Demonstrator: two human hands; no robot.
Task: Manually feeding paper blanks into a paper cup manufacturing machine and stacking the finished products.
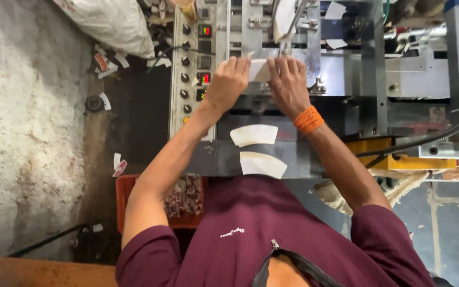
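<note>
Presently, left hand [228,79]: pinching the white paper blank [260,70] at the machine [346,64].
Right hand [288,79]: gripping its other edge.
Advice: keeping the blank flat, square, probably feeds best.
Spare blanks [254,135]: lying below the machine's slot.

The person wears a maroon short-sleeved shirt [272,234] with a small white script mark on the chest and a dark zip at the neck. An orange thread band [308,119] wraps the right wrist.
</note>
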